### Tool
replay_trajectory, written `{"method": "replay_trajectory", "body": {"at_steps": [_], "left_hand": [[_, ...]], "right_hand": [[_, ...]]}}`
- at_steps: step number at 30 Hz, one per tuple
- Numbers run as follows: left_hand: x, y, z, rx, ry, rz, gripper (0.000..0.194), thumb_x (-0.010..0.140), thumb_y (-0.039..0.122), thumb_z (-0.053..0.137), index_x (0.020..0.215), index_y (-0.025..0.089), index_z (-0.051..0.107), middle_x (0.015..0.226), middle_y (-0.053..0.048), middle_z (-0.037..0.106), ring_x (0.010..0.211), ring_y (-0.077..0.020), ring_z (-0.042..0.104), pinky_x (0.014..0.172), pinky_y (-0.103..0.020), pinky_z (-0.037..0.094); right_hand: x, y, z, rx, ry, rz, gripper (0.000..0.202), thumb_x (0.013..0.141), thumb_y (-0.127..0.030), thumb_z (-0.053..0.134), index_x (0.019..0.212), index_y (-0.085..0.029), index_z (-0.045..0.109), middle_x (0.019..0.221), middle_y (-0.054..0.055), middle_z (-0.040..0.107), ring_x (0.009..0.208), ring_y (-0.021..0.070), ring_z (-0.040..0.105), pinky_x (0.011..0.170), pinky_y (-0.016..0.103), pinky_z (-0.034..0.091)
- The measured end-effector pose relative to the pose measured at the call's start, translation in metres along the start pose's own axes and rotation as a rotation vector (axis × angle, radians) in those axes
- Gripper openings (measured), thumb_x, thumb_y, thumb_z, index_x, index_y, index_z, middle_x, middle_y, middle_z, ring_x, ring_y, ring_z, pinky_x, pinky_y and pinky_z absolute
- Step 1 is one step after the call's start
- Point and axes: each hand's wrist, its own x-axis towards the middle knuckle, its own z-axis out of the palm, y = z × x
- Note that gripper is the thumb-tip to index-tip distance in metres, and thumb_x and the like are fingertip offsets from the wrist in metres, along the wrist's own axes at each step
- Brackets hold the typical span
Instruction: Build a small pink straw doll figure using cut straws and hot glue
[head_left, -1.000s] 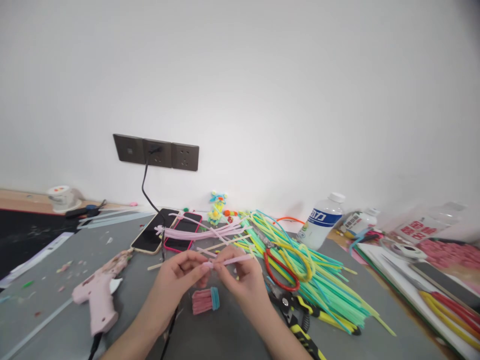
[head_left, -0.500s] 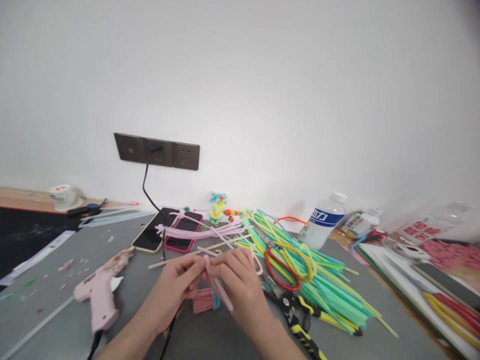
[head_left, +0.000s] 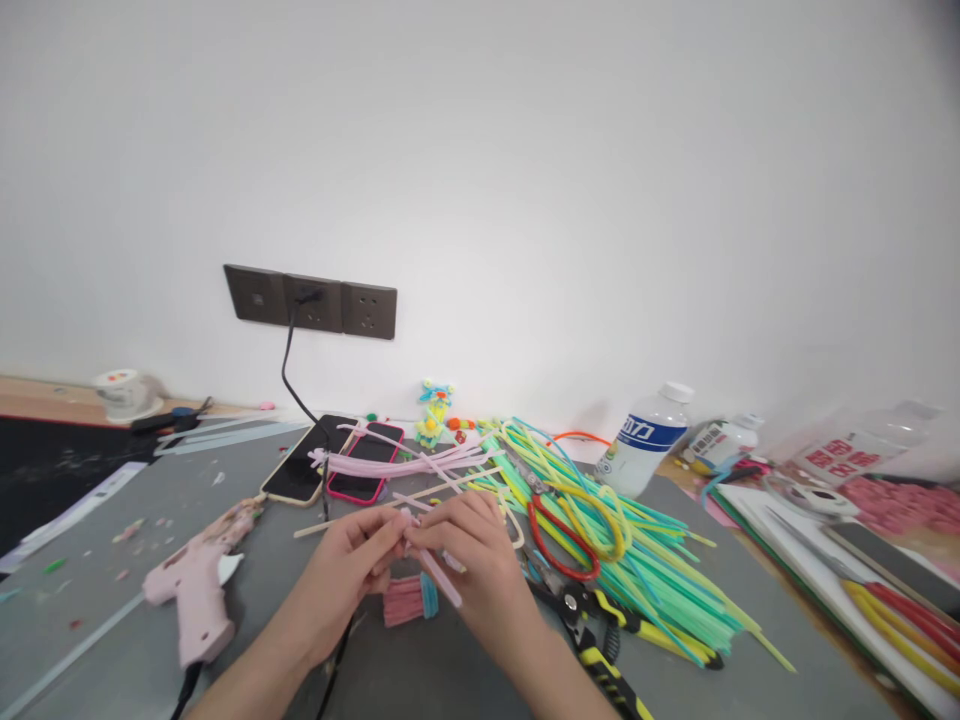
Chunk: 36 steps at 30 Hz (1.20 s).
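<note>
Near the front middle of the desk, my two hands meet over a pale pink pipe cleaner (head_left: 441, 580). My left hand (head_left: 352, 570) pinches its upper end between thumb and fingers. On the other side, my right hand (head_left: 472, 560) is closed around the same strip, whose free end slants down to the right below the fingers. Just beneath lies a bundle of dusty pink pieces with a blue end (head_left: 405, 600). Behind the fingers, more pink pipe cleaners (head_left: 405, 460) lie across two phones (head_left: 300, 475).
A pink glue gun (head_left: 195, 590) lies at left, its cord running toward the front. Right of my hands are red-handled scissors (head_left: 559, 545), black and yellow pliers (head_left: 574, 605) and a heap of green and yellow pipe cleaners (head_left: 667, 580). A bottle (head_left: 646, 440) stands behind them.
My fingers have shifted slightly at the upper end of the pink pipe cleaner, and its free end sits a little higher. The whole view has moved marginally.
</note>
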Motion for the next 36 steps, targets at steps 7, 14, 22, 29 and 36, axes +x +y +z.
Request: {"method": "replay_trajectory", "body": {"at_steps": [7,14,22,29,36], "left_hand": [[0.003,0.003,-0.001,0.167,0.004,0.063,0.049,0.075,0.060,0.071,0.068,0.013,0.061,0.055,0.006,0.040,0.047,-0.0045,0.021,0.045,-0.022,0.013],[-0.003,0.012,0.007,0.179,-0.021,0.036,0.052,0.069,0.064,0.072,0.068,0.013,0.062,0.058,0.004,0.047,0.047,-0.0050,0.027,0.044,-0.020,0.017],[-0.007,0.017,0.004,0.342,-0.161,0.100,0.043,0.080,0.055,0.067,0.067,0.014,0.064,0.060,0.004,0.046,0.052,-0.0075,0.031,0.048,-0.021,0.023],[-0.009,0.015,0.001,0.354,-0.317,-0.075,0.044,0.078,0.057,0.067,0.070,0.014,0.063,0.059,0.001,0.053,0.052,-0.0097,0.041,0.047,-0.022,0.025],[-0.008,0.009,0.000,0.262,-0.310,-0.090,0.045,0.078,0.057,0.069,0.069,0.015,0.057,0.058,0.002,0.053,0.050,-0.0073,0.039,0.045,-0.020,0.022]], "right_hand": [[0.000,0.005,0.001,0.183,-0.088,0.157,0.010,0.088,-0.017,0.069,0.081,-0.020,0.062,0.078,0.000,0.068,0.077,0.0170,0.058,0.075,0.032,0.036],[0.004,0.007,-0.007,0.293,-0.125,0.249,0.013,0.088,-0.025,0.069,0.078,-0.020,0.064,0.078,0.001,0.067,0.079,0.0171,0.058,0.077,0.031,0.037],[0.006,0.009,-0.022,0.491,-0.232,0.414,0.013,0.081,-0.027,0.076,0.081,-0.019,0.066,0.080,0.001,0.066,0.076,0.0151,0.060,0.071,0.026,0.044],[0.006,0.010,-0.033,0.657,-0.431,0.625,0.028,0.072,-0.036,0.083,0.091,-0.019,0.072,0.085,0.002,0.069,0.078,0.0161,0.062,0.072,0.027,0.048],[0.008,0.008,-0.026,0.769,-0.354,0.611,0.027,0.072,-0.040,0.083,0.073,-0.016,0.071,0.072,0.002,0.066,0.069,0.0151,0.060,0.067,0.028,0.046]]}}
